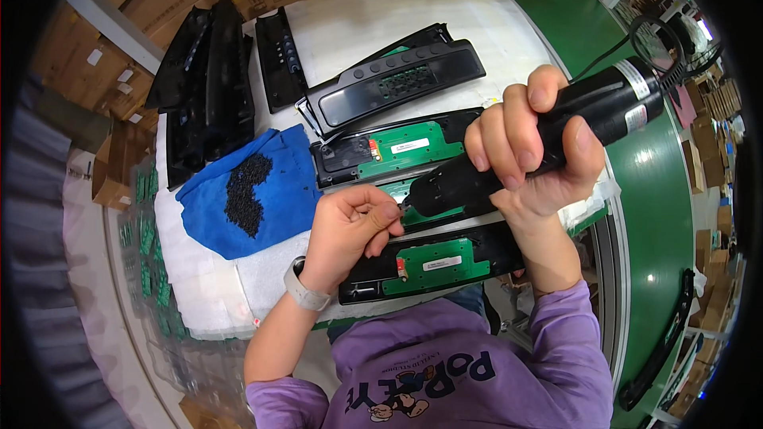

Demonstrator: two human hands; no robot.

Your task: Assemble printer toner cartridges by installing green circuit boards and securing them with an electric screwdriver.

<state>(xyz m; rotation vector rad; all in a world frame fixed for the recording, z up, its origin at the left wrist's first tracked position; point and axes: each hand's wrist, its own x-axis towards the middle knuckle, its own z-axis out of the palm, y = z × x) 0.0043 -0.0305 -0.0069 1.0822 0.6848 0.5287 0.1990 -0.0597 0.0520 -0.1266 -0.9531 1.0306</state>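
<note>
White padded surface (413,24) carries the work, bounded on the right by a green conveyor belt (660,191) and on the left by stacked cardboard boxes (119,0); open room only at the far top centre. Right hand (532,151) has its grip wrapped tight around a black electric screwdriver (548,131), tip angled down-left onto the middle panel. Left hand (350,226) has its grip pinched narrow at the driver tip, thumb against forefinger; whether a screw sits between them, cannot tell. Three black housings with green circuit boards (433,258) lie in a row under the hands, nearest one at the surface's front edge. Blue cloth (278,183) just left of them holds a heap of small black screws (246,191). Black cover panel with buttons (397,79) lies behind the boards, more black plastic parts (207,79) stacked far left. Screwdriver cable (636,40) loops off right over the belt.
</note>
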